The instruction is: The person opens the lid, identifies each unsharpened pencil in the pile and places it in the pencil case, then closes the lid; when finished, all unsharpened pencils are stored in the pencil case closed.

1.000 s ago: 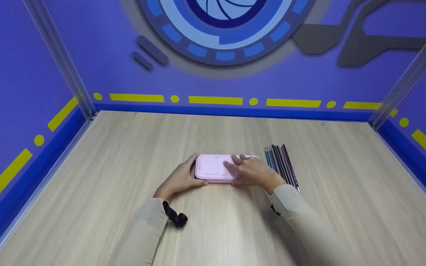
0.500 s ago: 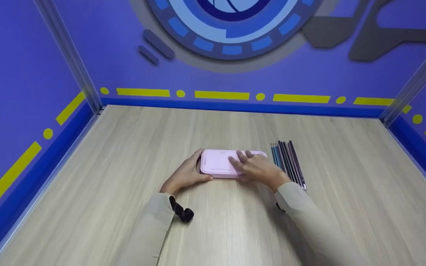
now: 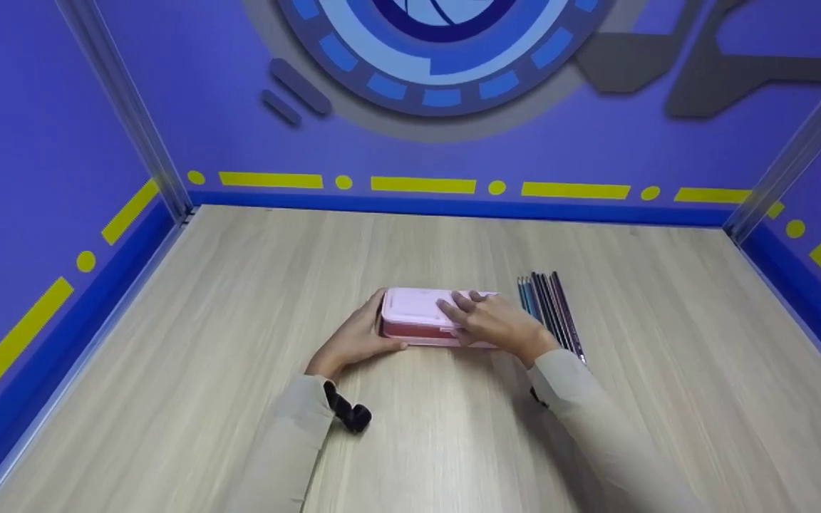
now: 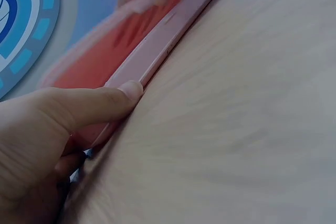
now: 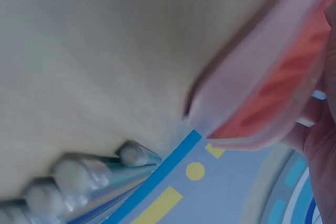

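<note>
a pink pencil case (image 3: 417, 317) lies at mid-table, its lid lifted slightly ajar. the left hand (image 3: 353, 340) grips its left end, thumb along the front edge. the right hand (image 3: 494, 324) holds the lid with curled fingers. a row of pencils (image 3: 549, 310) lies just beside it on the wooden table (image 3: 239, 299).

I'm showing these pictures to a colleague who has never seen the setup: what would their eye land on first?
Most likely the pink case at the middle of the wooden table, its lid lifted a crack over a red inside. The left hand grips its left end, and the right hand lies on the lid. Just right of it lies a neat row of pencils, with the vivid purple wall behind.
</note>
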{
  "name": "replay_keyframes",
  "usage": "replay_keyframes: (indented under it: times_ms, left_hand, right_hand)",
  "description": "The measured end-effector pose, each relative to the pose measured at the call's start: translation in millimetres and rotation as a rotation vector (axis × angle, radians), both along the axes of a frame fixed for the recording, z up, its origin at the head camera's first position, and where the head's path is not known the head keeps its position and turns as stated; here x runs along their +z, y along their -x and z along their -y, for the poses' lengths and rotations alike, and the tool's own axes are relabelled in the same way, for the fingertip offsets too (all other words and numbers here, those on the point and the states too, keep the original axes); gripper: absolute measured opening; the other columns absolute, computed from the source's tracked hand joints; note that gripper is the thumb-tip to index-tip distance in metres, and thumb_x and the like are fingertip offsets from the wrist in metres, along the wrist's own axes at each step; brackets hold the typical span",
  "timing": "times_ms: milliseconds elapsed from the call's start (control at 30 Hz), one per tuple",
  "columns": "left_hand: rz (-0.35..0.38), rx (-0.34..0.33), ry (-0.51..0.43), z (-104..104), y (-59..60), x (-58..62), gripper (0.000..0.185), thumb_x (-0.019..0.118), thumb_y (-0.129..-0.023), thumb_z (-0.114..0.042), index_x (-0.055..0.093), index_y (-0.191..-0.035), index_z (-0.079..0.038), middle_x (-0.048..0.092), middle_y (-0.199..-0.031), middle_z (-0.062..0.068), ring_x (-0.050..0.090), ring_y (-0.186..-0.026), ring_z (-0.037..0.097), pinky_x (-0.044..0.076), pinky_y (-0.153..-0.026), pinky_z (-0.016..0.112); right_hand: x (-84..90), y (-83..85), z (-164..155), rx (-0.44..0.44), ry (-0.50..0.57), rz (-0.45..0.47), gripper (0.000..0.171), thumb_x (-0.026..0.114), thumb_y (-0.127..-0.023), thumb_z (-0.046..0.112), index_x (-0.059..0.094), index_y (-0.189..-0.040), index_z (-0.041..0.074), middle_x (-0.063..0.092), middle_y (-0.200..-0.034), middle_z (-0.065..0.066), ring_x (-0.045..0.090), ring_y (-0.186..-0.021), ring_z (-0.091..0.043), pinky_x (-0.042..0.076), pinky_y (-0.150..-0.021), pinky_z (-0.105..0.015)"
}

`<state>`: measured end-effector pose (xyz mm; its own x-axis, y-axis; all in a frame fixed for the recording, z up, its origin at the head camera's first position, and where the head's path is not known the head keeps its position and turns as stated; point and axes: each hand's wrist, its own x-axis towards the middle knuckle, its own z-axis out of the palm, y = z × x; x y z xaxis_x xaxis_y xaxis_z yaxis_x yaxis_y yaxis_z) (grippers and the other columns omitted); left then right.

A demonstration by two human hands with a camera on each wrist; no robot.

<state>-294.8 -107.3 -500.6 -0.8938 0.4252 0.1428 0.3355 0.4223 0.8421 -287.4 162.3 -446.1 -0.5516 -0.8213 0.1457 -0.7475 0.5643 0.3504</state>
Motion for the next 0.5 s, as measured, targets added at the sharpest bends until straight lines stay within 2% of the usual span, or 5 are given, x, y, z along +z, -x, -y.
replay_keyframes:
  times_ms: [67, 167, 300, 500]
  left_hand:
    - [0.002, -0.003, -0.007, 0, -0.1, -0.1, 0.096, 0.085, -0.07, -0.019, 0.03, -0.147, -0.008, 0.047, -0.143, 0.015, 0.041, -0.136, 0.029, 0.027, -0.117, 0.044]
    - [0.016, 0.02, 0.014, 0, -0.6, 1.2, 0.1, 0.086, -0.07, -0.023, 0.028, -0.149, -0.005, 0.043, -0.147, 0.016, 0.037, -0.139, 0.03, 0.026, -0.118, 0.043]
    - [0.044, 0.066, 0.037, 0, -1.5, 2.5, 0.107, 0.087, -0.068, -0.028, 0.025, -0.151, -0.003, 0.035, -0.153, 0.017, 0.029, -0.143, 0.03, 0.022, -0.12, 0.044]
    - [0.064, 0.073, 0.02, -1, -3.9, 1.9, 0.11, 0.087, -0.069, -0.032, 0.021, -0.153, -0.005, 0.031, -0.156, 0.015, 0.025, -0.145, 0.029, 0.019, -0.12, 0.044]
  right_hand:
    - [2.3, 0.6, -1, 0.014, 0.042, 0.046, 0.053, 0.069, -0.087, 0.024, 0.052, -0.136, 0.01, 0.061, -0.129, -0.015, 0.067, -0.101, -0.035, 0.06, -0.069, -0.034]
    - [4.2, 0.8, -3, 0.003, 0.06, 0.098, 0.053, 0.067, -0.09, 0.026, 0.051, -0.138, 0.013, 0.059, -0.133, -0.015, 0.065, -0.108, -0.036, 0.059, -0.078, -0.037]
    - [2.9, 0.7, -5, -0.005, 0.086, 0.108, 0.05, 0.063, -0.092, 0.03, 0.052, -0.139, 0.016, 0.057, -0.135, -0.013, 0.061, -0.116, -0.034, 0.055, -0.09, -0.042]
    - [3.7, -1.4, -14, -0.029, 0.214, 0.217, 0.045, 0.058, -0.095, 0.035, 0.056, -0.136, 0.016, 0.058, -0.135, -0.009, 0.059, -0.121, -0.029, 0.05, -0.098, -0.042]
